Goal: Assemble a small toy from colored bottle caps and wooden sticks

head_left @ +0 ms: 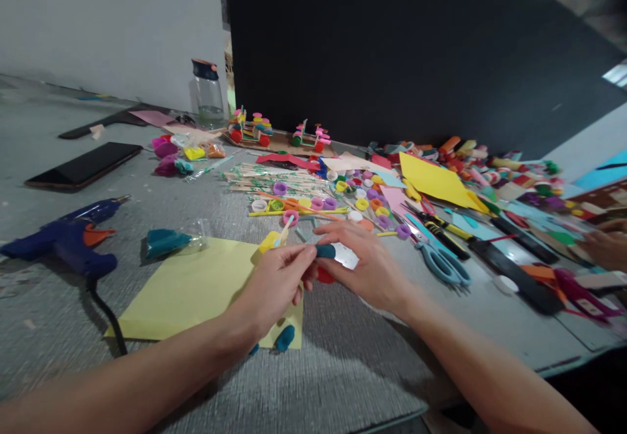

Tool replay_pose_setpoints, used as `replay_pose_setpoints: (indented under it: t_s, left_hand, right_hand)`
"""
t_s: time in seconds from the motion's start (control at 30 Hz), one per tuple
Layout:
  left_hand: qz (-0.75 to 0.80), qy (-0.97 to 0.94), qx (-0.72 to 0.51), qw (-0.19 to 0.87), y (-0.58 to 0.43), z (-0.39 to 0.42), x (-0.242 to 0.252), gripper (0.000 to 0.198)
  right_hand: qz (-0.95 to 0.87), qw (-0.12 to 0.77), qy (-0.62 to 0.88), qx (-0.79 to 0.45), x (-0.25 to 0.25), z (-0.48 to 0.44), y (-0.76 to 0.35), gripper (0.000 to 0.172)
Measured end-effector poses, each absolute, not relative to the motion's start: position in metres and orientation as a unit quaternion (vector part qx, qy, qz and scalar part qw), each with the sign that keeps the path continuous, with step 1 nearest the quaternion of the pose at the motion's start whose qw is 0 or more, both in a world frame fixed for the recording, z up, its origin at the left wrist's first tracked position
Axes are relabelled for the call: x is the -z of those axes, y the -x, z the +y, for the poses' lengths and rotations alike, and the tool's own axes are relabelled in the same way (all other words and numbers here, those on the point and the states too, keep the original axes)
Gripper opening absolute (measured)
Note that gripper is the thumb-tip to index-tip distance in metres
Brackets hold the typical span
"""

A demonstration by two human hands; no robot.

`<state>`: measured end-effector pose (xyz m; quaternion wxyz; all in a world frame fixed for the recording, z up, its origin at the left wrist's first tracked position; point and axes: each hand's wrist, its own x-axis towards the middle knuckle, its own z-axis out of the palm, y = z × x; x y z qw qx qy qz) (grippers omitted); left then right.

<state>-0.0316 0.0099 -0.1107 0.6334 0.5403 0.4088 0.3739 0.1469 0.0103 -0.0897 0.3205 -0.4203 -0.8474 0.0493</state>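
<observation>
Here we are at the grey worktop, and the action is all in the fingertips: the left hand (pixel 279 270) pinches one end of a small dark teal clay piece (pixel 326 251) between thumb and finger, holding it up just in front of the near edge of the bottle-cap clutter. The right hand (pixel 375 267) comes in from the other side, thumb close under the clay and fingers arched over the top; whether that thumb and finger actually press on it, I cannot tell. It looks like a shaping step, the clay being worked in the air between both hands. Below, a pale yellow paper sheet (pixel 196 283) lies partly under the left forearm, with a teal lump (pixel 285 338) resting at its near corner, and a plastic bag of teal clay (pixel 169 243) sits at its far left edge. A yellow piece (pixel 268 242) stands just beyond the left hand, and something red (pixel 325 275) peeks out beneath the fingers, too hidden to name. Left of the sheet waits the blue glue gun (pixel 73 238); to the right, blue-handled scissors (pixel 443 264). As I judge it, the next move calls for light, even pressure and a steady left pinch, since clay this soft could dent or smear easily.
</observation>
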Motion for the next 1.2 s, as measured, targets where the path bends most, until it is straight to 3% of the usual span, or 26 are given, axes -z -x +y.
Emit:
replay_pose_setpoints:
  t_s: [0.23, 0.4, 0.53, 0.63, 1.2]
  left_hand:
    - [0.406, -0.531, -0.381, 0.639, 0.029, 0.013, 0.109, 0.034]
    - [0.404, -0.515, -0.385, 0.650, 0.028, 0.012, 0.105, 0.030]
    - [0.401, -0.499, -0.376, 0.670, 0.027, 0.012, 0.101, 0.026]
    - [0.400, -0.495, -0.372, 0.675, 0.025, 0.014, 0.100, 0.023]
    - [0.410, -0.498, -0.383, 0.662, 0.025, 0.014, 0.097, 0.019]
  right_hand:
    - [-0.855, 0.288, 0.430, -0.038, 0.081, 0.009, -0.158, 0.034]
    - [-0.878, 0.187, 0.441, 0.016, 0.067, 0.003, -0.164, 0.021]
    - [-0.878, 0.133, 0.456, 0.056, 0.060, -0.001, -0.162, 0.027]
    - [-0.887, 0.114, 0.445, 0.052, 0.059, -0.003, -0.158, 0.023]
    - [-0.885, 0.147, 0.442, 0.012, 0.060, -0.002, -0.162, 0.021]
